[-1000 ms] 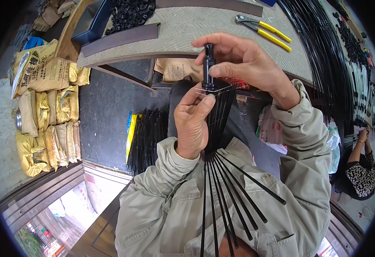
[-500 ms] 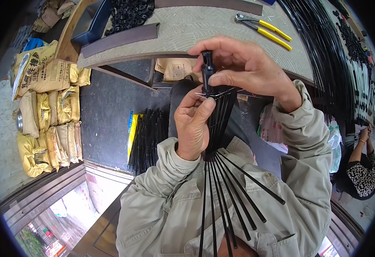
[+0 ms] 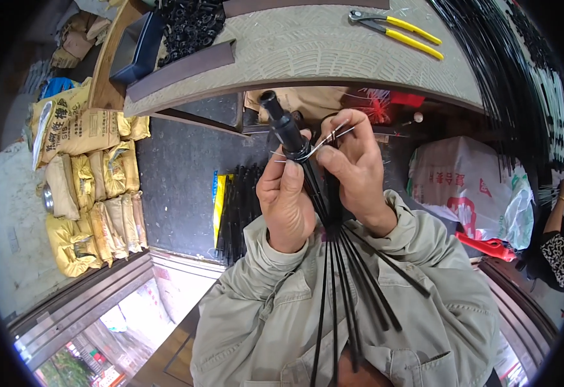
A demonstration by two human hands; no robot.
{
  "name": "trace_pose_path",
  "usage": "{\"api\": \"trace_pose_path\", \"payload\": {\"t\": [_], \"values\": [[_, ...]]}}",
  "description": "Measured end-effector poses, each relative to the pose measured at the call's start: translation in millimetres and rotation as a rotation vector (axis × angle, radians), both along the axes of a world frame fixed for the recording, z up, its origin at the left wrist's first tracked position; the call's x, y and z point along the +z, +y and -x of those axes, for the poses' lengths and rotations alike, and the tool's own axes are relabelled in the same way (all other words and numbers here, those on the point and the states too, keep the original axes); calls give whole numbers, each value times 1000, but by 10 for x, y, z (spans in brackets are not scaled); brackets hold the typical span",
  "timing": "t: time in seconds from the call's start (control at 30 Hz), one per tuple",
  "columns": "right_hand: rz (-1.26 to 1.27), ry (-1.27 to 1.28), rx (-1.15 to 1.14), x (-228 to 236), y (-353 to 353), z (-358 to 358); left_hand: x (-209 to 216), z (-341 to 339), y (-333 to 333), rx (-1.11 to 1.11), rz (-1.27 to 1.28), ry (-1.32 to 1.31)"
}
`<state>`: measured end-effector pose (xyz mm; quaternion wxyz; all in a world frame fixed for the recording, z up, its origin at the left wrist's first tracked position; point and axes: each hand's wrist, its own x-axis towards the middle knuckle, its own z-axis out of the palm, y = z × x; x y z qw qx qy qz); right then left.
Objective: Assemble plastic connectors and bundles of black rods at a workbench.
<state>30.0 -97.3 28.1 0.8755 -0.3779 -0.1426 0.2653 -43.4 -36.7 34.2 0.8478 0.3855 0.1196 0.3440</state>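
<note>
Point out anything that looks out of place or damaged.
Nothing looks clearly damaged. Slightly untidy, perhaps: at the left of the bench, black parts lie heaped beside the blue tray, loose rather than boxed.

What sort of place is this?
Probably a small assembly workshop: a workbench bearing yellow-handled pliers, a heap of small black parts at its left end, and sacks stacked on the left. The exact trade I can't tell.

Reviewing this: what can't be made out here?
In the head view:
Bare left hand: lower fingertips hidden by the hand itself.
Long thin black rods: some ends cut off by bottom edge.
Whitish plastic bag: its film veils any contents.
Small black plastic parts: shapes too small, overlapping.
</note>
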Motion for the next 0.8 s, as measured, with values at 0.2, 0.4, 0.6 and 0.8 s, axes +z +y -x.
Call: {"api": "trace_pose_path", "payload": {"t": [0.2,0.4,0.6,0.8], "values": [[173,-103,80,13,-7,68,-41,7,-10,72,-25,62],[166,-285,-105,35,100,157,-99,37,-10,154,-93,125],[27,128,284,-12,3,-8,-88,98,86,89,-32,96],[118,119,284,-77,-28,38,-70,88,162,-113,-24,22]]}}
